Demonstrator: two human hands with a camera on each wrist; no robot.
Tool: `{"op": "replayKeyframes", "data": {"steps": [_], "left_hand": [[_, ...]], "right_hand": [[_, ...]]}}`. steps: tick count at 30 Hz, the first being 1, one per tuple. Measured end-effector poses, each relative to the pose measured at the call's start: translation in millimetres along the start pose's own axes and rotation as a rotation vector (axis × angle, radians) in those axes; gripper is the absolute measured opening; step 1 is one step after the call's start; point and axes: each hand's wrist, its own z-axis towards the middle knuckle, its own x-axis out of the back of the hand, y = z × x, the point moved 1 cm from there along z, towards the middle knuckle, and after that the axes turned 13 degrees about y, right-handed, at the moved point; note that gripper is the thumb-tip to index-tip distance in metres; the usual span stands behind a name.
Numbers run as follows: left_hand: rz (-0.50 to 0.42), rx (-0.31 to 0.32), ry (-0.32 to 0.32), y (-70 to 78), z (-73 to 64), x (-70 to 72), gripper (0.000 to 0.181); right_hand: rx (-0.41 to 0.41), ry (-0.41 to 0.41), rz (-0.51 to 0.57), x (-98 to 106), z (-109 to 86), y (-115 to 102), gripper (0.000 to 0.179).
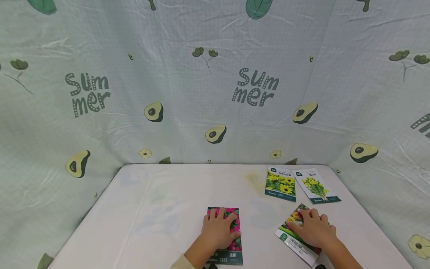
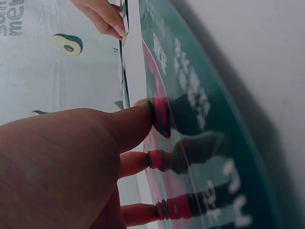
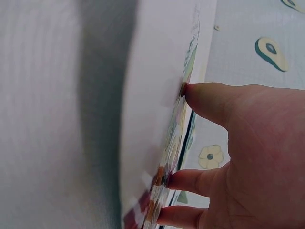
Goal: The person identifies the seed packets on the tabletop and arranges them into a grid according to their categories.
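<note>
In the head view a seed packet (image 1: pixel 230 257) with pink flowers and a dark green band lies flat on the table. My left hand (image 1: pixel 218 228) rests on it with fingers spread, and the left wrist view shows thumb and fingertips touching its glossy face. To the right, my right hand (image 1: pixel 315 228) lies over a second packet (image 1: pixel 300 247), white-banded with yellow and red flowers and set at a slant. Its thumb (image 3: pixel 209 101) and fingertips touch that packet's face in the right wrist view. Both hands cover part of the pictures beneath them.
Two more seed packets, one with yellow daisies (image 1: pixel 280 184) and one with a yellow bouquet (image 1: pixel 316 186), lie side by side at the table's back right. A pale cloth covers the table (image 1: pixel 161 209). Behind it hangs a curtain (image 1: pixel 188 89) printed with avocados.
</note>
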Motion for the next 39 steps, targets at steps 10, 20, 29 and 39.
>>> {"op": "replayKeyframes", "data": {"steps": [10, 20, 29, 39], "left_hand": [[-0.021, 0.001, -0.019, -10.1, 0.0, -0.4, 0.059], [-0.026, -0.004, -0.015, -16.8, 0.3, -3.5, 0.058], [-0.043, -0.001, -0.019, -22.5, -0.6, -2.1, 0.058], [-0.057, 0.008, -0.028, -27.4, -1.6, 0.0, 0.058]], "right_hand": [[0.006, 0.009, -0.006, 6.7, -7.3, -6.4, 0.105], [0.003, 0.008, -0.007, 5.6, -6.9, -5.6, 0.105], [0.001, 0.011, -0.008, 4.1, -5.7, -4.7, 0.106], [0.001, 0.012, -0.002, 3.2, -4.9, -3.2, 0.105]]}}
